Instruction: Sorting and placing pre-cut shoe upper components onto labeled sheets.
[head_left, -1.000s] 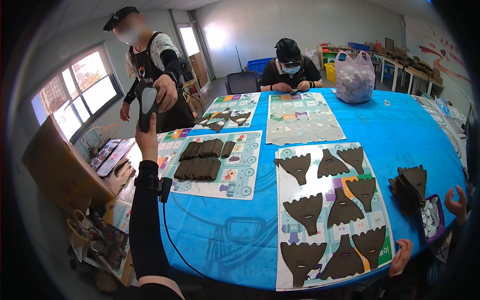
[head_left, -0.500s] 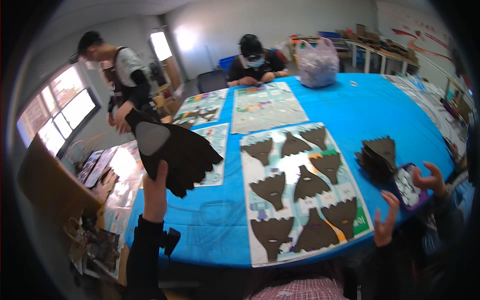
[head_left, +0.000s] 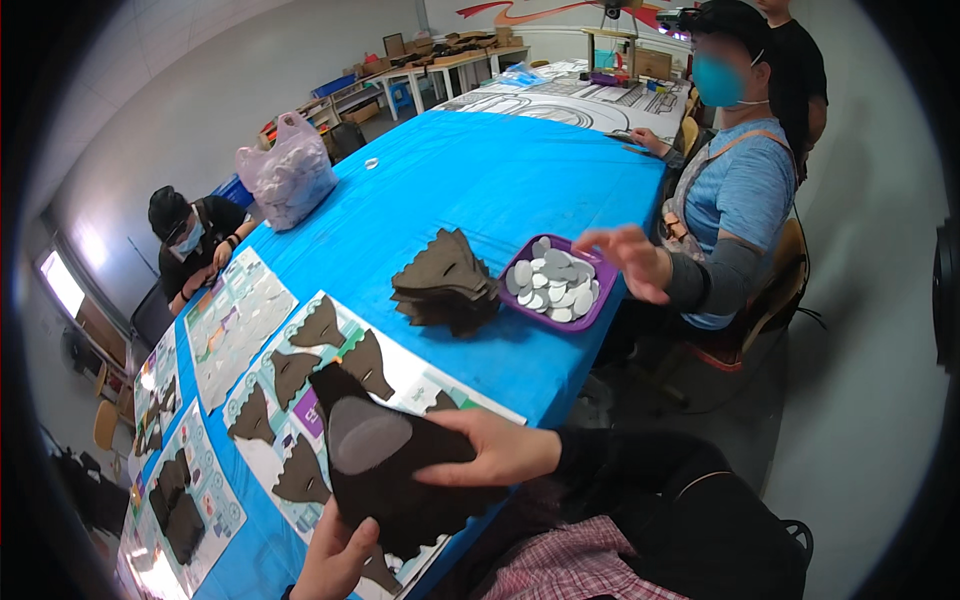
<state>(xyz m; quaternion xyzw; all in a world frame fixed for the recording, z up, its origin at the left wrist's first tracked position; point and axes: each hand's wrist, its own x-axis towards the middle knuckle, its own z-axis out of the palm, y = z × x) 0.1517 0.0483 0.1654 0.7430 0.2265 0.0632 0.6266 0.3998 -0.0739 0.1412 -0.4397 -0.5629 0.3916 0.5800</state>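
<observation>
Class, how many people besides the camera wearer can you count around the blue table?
3: a masked person in black seated far left, a person in a blue shirt at right, another standing partly hidden behind them.

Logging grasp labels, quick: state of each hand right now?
Left hand: closed on the lower edge of the dark felt piece.
Right hand: gripping the same felt piece from the right side.

Single head view, looking down-right over blue table (head_left: 480, 190), hands close
</observation>
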